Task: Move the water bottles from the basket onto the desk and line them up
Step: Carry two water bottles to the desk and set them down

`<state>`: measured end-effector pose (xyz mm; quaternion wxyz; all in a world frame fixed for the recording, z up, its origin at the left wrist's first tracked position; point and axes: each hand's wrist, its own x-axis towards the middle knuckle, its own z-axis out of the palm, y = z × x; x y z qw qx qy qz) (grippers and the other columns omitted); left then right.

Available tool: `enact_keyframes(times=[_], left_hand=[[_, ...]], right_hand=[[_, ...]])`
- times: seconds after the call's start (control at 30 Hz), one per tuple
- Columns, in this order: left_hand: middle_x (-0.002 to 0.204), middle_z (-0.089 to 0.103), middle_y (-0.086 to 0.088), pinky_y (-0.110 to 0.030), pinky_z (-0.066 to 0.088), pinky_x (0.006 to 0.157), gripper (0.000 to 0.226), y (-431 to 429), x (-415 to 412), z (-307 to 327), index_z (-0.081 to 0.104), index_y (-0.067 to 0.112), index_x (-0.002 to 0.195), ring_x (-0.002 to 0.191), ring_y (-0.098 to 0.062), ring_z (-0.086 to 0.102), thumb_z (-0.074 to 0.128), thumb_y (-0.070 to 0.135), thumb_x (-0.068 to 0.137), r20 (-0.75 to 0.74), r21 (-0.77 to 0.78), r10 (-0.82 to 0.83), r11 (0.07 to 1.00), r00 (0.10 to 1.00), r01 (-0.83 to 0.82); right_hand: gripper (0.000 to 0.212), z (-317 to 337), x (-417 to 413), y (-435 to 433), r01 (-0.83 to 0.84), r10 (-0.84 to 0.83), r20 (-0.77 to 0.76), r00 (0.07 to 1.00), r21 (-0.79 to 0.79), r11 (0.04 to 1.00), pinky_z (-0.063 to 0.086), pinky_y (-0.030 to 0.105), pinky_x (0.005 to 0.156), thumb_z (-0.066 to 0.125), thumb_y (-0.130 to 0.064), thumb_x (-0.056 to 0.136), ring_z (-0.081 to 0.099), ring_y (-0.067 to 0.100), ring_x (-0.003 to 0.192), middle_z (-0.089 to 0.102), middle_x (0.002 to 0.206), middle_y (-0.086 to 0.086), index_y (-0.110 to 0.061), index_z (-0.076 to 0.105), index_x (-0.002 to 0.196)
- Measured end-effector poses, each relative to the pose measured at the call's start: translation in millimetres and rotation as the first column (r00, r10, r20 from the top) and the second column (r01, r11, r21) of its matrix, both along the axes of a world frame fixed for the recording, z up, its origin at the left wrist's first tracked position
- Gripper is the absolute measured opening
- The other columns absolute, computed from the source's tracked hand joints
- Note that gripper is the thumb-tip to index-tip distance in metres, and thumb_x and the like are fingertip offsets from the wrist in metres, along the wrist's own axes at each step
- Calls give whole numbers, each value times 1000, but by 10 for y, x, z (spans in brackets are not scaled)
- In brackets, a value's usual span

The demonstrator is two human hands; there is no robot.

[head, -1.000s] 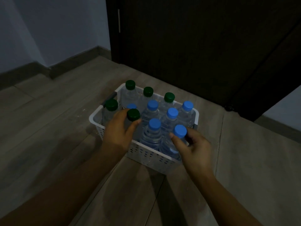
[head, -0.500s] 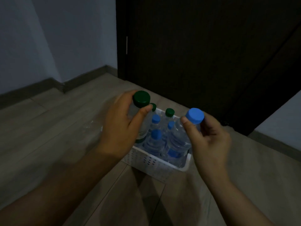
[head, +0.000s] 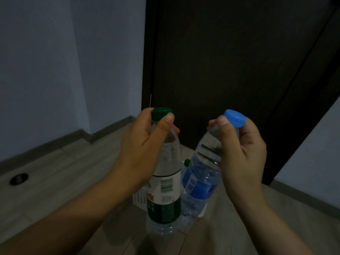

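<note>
1. The left hand (head: pixel 139 148) gripped the green-capped bottle (head: pixel 165 190) by its neck. The thumb was pressed just under the cap and the fingers curled round the far side. The bottle hung upright in the air in front of the person, above the basket.
2. That bottle looked close to full, so I judged it fairly heavy for a neck hold. Its thin clear wall would probably dent under a squeeze. The stiff neck below the cap seemed the surest place to take it.
3. The blue-capped bottle (head: pixel 200 173) hung tilted, its base swung towards the green one. The two bodies were just beside each other, and I could not tell whether they touched.
4. The right hand (head: pixel 242 153) pinched this bottle at the neck and shoulder, thumb across the front and fingers wrapped behind. The ribbed wall should give some purchase. Even so, a full bottle held at a tilt by the fingertips could swing or slip, and a firmer wrap lower on the shoulder would steady it.
5. The basket (head: pixel 139 197) sat on the floor, mostly hidden behind the two bottles. Only a perforated white corner and one other green cap (head: pixel 187 162) showed, so the bottles left in it could not be counted.
6. The desk was not in view. The light was dim and the label print too blurred to read.
</note>
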<state>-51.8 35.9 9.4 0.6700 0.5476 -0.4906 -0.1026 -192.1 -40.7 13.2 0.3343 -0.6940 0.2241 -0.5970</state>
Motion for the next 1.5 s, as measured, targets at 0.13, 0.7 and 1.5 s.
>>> enact_keyframes(times=[0.13,0.7,1.5], left_hand=[[85,71,3,-18,55,69,23,-11,78,557,57,25,92,77,-7,68,44,44,90,6,-49,-34,998,999,34],[83,70,1,-15,53,67,19,-139,735,4262,60,20,90,75,-9,67,51,37,92,36,-38,27,999,999,-25],[73,72,-4,-48,56,84,20,1621,1047,9957,63,19,79,76,-25,70,58,37,86,98,-287,48,958,994,-17]], right_hand=[[11,578,30,22,-25,25,-27,999,12,1000,55,26,68,52,-34,92,65,12,78,66,87,1,-29,62,92],[23,4427,527,-207,-54,59,-96,994,52,997,52,14,59,52,-40,81,65,10,67,66,80,3,-20,64,84],[24,9932,630,1274,-159,169,101,980,-97,982,52,33,73,56,-41,87,67,12,80,70,84,3,-21,67,81]])
